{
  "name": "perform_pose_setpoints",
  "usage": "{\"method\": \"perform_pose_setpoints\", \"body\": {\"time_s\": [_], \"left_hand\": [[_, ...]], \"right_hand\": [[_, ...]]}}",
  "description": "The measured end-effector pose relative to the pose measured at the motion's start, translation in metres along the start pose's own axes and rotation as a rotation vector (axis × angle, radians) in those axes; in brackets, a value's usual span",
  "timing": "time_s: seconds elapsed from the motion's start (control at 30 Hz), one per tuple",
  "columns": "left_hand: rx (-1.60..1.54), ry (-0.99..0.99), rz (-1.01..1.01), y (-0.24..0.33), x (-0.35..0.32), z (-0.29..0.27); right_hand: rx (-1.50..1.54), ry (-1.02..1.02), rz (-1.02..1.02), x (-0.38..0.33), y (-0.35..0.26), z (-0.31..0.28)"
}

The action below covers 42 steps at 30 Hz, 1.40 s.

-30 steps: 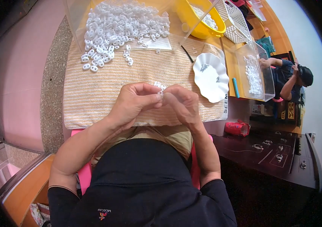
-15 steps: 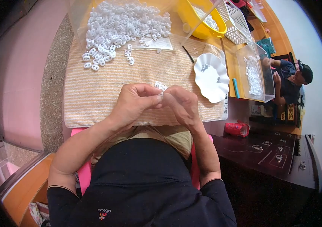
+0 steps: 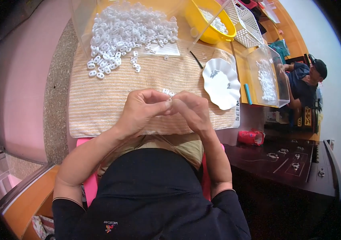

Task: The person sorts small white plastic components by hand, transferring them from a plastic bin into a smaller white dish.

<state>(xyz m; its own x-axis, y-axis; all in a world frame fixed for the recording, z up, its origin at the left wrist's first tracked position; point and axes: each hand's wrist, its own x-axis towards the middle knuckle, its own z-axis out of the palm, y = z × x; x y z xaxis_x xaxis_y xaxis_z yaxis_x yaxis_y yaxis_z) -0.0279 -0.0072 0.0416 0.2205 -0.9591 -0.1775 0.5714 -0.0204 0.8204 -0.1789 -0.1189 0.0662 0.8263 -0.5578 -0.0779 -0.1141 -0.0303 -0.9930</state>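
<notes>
Over the striped towel, my left hand and my right hand meet fingertip to fingertip. Between them sits a small white plastic part with holes, its top poking out above the fingers. My left thumb and forefinger pinch it from one side; my right fingers close on it from the other, with their tips partly hidden. Beyond lies a heap of white two-holed oval pieces, spilling from a transparent box. Several smaller white pieces lie on the towel in front of the heap.
Right of my hands is a scalloped white dish with small dark grey bits. Near it lie a black stick and a teal bar. Farther off stand a yellow basin, a white basket and a transparent bin. Another person sits right.
My hands keep the same pinch on the white part, with only slight finger movement. The view has shifted a little. The other person's arm has moved at the far right.
</notes>
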Motion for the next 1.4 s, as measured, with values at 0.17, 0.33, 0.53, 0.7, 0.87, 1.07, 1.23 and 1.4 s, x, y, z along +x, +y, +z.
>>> {"method": "perform_pose_setpoints", "body": {"time_s": [0.17, 0.33, 0.53, 0.7, 0.87, 1.07, 1.23, 1.4], "left_hand": [[0.015, 0.004, -0.023, 0.0, 0.001, -0.001], [-0.051, 0.001, -0.061, 0.001, 0.001, -0.001], [-0.097, 0.002, -0.069, -0.001, 0.002, -0.001], [-0.119, 0.001, -0.065, -0.001, 0.002, 0.0], [-0.115, 0.012, -0.059, -0.001, 0.0, -0.001], [-0.033, 0.029, -0.041, 0.0, -0.002, -0.001], [-0.005, 0.017, -0.041, 0.0, 0.0, -0.001], [-0.006, 0.018, -0.05, -0.001, 0.002, -0.004]], "right_hand": [[-0.012, -0.03, -0.057, 0.001, 0.006, -0.005], [0.049, -0.01, -0.046, 0.0, 0.005, -0.004], [-0.012, -0.012, -0.057, 0.003, 0.01, -0.007], [-0.028, -0.011, -0.067, 0.001, 0.009, -0.007], [-0.186, 0.003, -0.062, 0.0, 0.0, -0.002], [-0.291, -0.005, -0.077, 0.001, -0.002, 0.001], [-0.154, 0.023, 0.005, 0.001, -0.004, 0.005], [-0.112, -0.023, 0.05, 0.001, -0.01, 0.0]]}}
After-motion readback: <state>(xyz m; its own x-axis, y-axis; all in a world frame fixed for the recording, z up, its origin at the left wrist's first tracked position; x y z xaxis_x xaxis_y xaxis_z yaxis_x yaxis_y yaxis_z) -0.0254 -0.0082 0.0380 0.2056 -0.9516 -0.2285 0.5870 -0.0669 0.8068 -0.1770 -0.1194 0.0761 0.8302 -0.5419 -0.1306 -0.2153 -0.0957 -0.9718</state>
